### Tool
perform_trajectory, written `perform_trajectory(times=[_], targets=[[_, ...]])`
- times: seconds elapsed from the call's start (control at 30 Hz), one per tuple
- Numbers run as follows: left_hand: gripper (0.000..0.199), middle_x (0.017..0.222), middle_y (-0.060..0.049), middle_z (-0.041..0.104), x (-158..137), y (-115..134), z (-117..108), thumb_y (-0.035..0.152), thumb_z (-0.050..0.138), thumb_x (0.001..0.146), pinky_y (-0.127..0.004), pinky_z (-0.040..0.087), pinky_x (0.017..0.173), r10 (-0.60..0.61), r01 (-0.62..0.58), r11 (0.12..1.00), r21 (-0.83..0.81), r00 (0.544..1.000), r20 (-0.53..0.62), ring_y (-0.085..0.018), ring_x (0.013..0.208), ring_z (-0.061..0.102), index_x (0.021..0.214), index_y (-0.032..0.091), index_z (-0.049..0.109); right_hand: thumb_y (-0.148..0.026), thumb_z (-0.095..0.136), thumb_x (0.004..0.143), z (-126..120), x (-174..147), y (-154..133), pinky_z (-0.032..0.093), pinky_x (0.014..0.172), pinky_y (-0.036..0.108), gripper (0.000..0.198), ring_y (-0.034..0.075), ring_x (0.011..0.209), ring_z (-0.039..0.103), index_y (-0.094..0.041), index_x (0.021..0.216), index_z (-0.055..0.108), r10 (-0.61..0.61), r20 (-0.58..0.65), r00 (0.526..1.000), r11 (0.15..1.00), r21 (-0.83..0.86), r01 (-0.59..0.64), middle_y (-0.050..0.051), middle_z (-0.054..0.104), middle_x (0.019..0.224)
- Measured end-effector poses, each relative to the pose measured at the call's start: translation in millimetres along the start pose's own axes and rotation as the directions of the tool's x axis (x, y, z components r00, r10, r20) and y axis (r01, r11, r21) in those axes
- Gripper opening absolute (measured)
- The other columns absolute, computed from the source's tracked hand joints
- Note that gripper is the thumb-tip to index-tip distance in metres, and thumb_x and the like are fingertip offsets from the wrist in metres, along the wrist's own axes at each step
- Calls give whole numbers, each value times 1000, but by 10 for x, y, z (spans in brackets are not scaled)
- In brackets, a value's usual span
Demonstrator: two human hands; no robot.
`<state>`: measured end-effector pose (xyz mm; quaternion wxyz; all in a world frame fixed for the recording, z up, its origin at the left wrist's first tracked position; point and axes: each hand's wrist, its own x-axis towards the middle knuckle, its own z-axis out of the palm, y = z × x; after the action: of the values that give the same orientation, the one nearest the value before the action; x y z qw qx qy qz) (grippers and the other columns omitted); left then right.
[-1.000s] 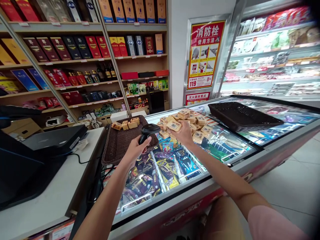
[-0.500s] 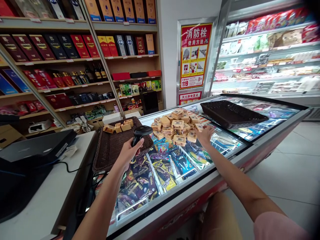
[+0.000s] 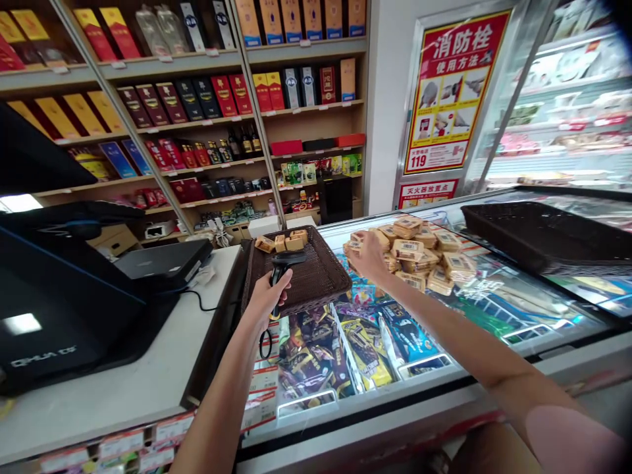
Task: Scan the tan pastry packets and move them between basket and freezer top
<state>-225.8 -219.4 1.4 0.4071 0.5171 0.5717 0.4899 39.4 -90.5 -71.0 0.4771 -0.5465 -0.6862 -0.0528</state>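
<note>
My left hand is wrapped round the handle of a black barcode scanner, held over the near left part of a dark brown woven basket. Several small tan packs lie at the basket's far end. To its right, a heap of similar tan packs with barcode labels rests on the glass top of a chest freezer. My right hand is at the left side of this heap. Its fingers are blurred and partly hidden, so whether a pack is in them is unclear.
A second dark basket sits on the freezer at the right. Bagged frozen goods show under the glass. On the left a counter carries a checkout machine and cables. Shelves of boxed goods line the back wall.
My right hand has moved from the right side of the heap to its left side. The view has turned left, bringing the checkout machine into sight. The scanner stays in my left hand.
</note>
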Motion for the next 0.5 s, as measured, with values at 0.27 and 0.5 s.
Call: perform_trajectory(times=[0.27,0.5], targets=[[54,72,2,60,-57,-110,-435,66,77,65,-21,36,47,-39,41,999,17,997,-63,-7,50,47,78,17,58,-28,62,82,1350,632,-883,36,108,44,60,34,134,42,-16,139,45,-98,587,804,994,23,104,17,49,144],[54,76,0,61,-79,-203,-675,67,75,68,-21,37,47,-39,39,999,4,997,-70,-7,52,48,81,17,58,-31,71,76,1956,821,-976,29,113,46,87,36,147,25,-19,152,29,-49,636,770,999,18,49,16,31,160]])
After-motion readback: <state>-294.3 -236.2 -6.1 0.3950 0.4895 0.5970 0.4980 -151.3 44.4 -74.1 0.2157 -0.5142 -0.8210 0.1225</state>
